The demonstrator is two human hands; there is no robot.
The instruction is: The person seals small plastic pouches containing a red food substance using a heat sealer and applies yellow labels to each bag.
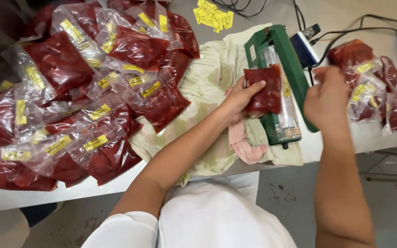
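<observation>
A clear pouch of red filling (263, 89) lies across the green heat sealer (283, 78), its open edge on the sealing bar. The left hand (240, 97) pinches it flat there; the right hand (328, 100) curls on the sealer's arm. Labelled pouches (88, 92) pile on the counter (70, 193) alongside.

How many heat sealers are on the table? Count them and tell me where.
1: the green heat sealer lies right of the cloth, between the left hand and right hand. Others may be hidden under pouches.
</observation>
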